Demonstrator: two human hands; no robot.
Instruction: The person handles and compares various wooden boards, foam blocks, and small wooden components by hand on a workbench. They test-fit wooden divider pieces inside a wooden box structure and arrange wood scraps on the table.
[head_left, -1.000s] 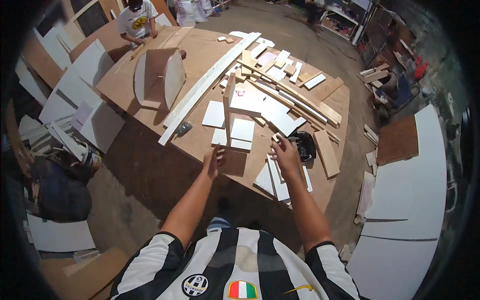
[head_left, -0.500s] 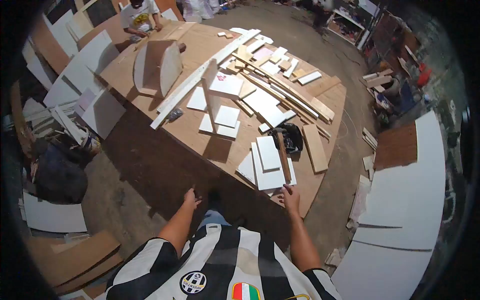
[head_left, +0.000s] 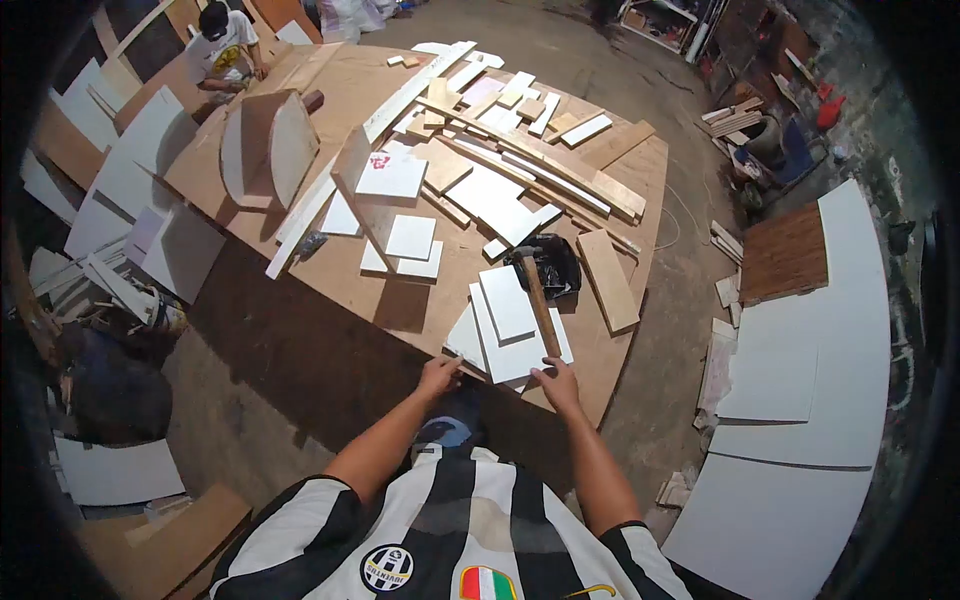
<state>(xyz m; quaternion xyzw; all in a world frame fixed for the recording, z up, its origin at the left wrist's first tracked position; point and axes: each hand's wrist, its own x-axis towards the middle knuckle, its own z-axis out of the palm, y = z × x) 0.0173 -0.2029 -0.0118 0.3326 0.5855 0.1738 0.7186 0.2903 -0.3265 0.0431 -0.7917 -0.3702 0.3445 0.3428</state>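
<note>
Hammer [head_left: 542, 308] lies over white boards [head_left: 507, 302] on table [head_left: 603, 355], just beyond right hand [head_left: 557, 385]; left hand [head_left: 439, 378] farther. Long axis near-far, handle end near, head at black container [head_left: 569, 266]. Both hands at near edge; finger closure: cannot tell.

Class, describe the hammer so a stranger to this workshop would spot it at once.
On the big wooden table, find the stacked white boards at the edge nearest the wearer. Over their right part lies the hammer, its head end at a black bundle. Its slim, darker brown handle sets it apart from the flat white boards.
</note>
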